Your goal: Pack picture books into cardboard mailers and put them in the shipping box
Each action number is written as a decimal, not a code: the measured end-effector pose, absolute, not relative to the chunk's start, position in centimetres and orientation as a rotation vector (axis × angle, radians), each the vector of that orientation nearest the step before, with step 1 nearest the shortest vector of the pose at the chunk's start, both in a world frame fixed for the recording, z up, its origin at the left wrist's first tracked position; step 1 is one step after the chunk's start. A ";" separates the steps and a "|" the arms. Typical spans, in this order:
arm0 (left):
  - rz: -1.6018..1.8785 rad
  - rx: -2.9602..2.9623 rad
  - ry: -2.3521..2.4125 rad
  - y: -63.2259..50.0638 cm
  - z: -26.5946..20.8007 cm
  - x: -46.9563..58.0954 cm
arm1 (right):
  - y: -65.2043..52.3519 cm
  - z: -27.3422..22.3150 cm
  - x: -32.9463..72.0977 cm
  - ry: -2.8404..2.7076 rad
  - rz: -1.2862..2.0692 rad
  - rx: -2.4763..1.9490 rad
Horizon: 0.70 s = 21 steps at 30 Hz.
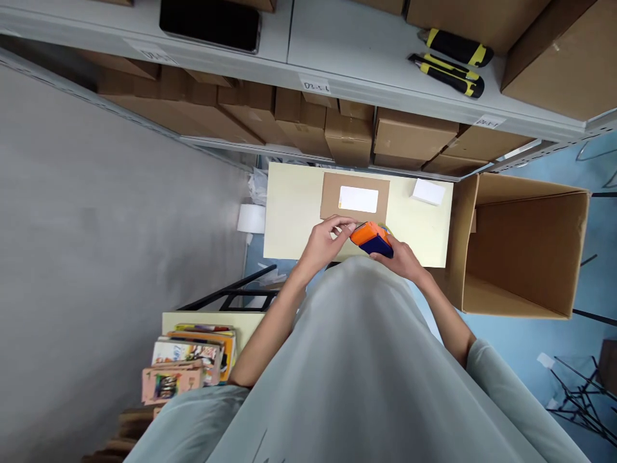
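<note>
An orange and dark blue block-shaped thing (373, 238) is held over the front edge of the pale table (294, 212); its exact kind I cannot make out. My right hand (399, 258) grips it from the right, with the thumb along its near side. At its left end, my left hand (330, 241) is closed, thumb and fingers pinched together at the corner. Just beyond my hands a flat brown cardboard piece (330, 196) lies on the table, bearing a white label (358, 199). A small white box (428, 191) sits farther right.
A large open cardboard box (525, 257) stands right of the table. Above, a grey shelf (337, 38) holds a phone (209, 24), two yellow-black box cutters (453, 74) and brown boxes (414, 132). Books and magazines (187, 360) are stacked at lower left, near a grey wall (120, 225).
</note>
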State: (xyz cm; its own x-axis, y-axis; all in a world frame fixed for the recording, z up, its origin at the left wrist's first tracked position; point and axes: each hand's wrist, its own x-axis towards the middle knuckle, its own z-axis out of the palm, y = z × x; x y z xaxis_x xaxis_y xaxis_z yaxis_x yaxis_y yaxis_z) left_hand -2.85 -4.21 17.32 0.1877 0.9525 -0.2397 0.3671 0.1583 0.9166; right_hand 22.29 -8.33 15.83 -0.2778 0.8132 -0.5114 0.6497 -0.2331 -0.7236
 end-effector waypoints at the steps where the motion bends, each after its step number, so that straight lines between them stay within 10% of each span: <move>1: 0.684 1.384 1.364 -4.1 17.3 -2.9 | -8.4 15.9 22.5 -1.846 1.533 -1.782; 21: 0.661 1.344 1.337 -6.1 15.1 -1.2 | -10.2 16.2 24.5 -1.970 1.543 -1.814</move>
State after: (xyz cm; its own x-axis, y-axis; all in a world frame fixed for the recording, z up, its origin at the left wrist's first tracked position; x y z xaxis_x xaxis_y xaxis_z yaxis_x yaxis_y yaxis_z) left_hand -1.17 -6.15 15.05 0.2151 0.9326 -0.2898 0.3360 0.2080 0.9186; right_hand 24.51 -10.23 16.15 -0.3102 0.7731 -0.5533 0.7221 -0.1869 -0.6660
